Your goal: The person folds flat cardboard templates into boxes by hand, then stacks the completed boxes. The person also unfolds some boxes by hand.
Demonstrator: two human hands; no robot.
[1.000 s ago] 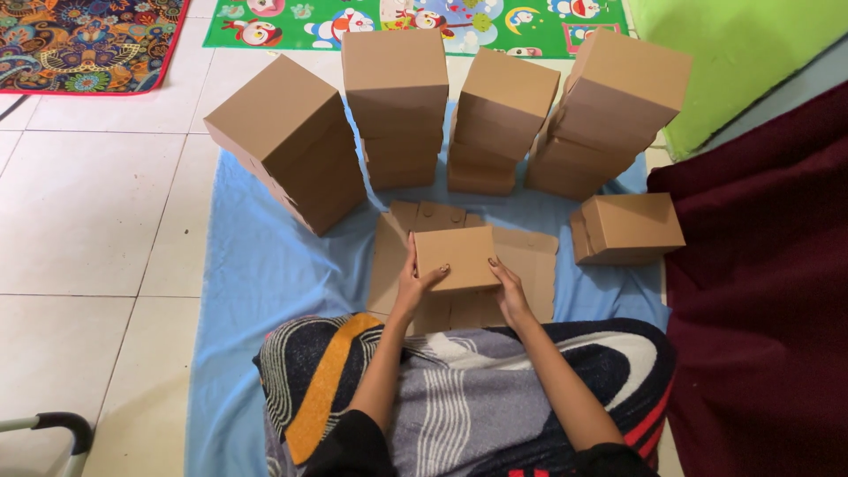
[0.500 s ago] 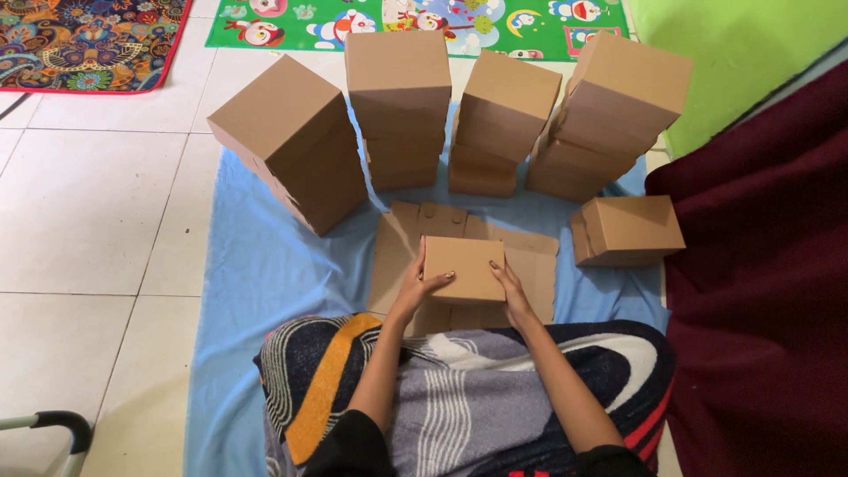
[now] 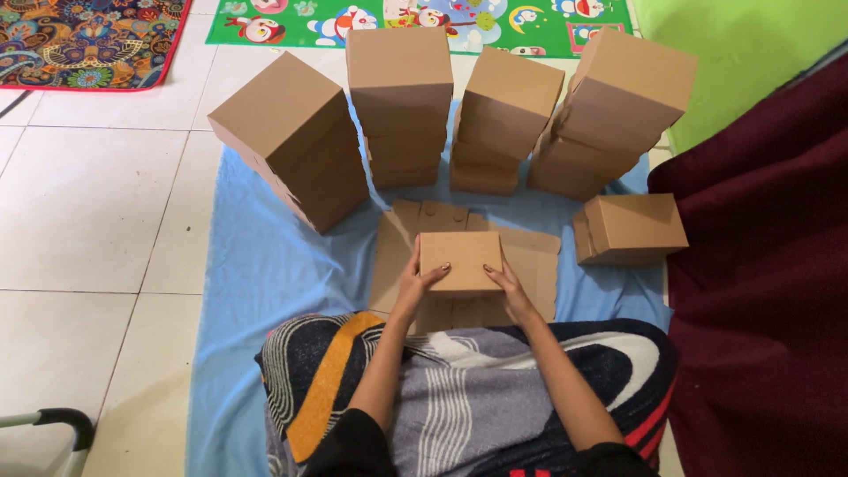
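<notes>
Beyond our hands we see four stacks of closed cardboard boxes (image 3: 402, 106) standing on the blue sheet (image 3: 265, 265), and one single box (image 3: 632, 228) lying off past our right hand. Between our hands sits the small cardboard box (image 3: 459, 262), resting on flat unfolded cardboard (image 3: 530, 265). Our left hand (image 3: 415, 283) presses its left side with fingers curled over the front, and our right hand (image 3: 511, 291) cups its right edge.

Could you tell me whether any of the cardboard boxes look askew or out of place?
Yes: the leftmost stack leans sideways, out of line with the three upright stacks, and one box lies apart at the right.
</notes>
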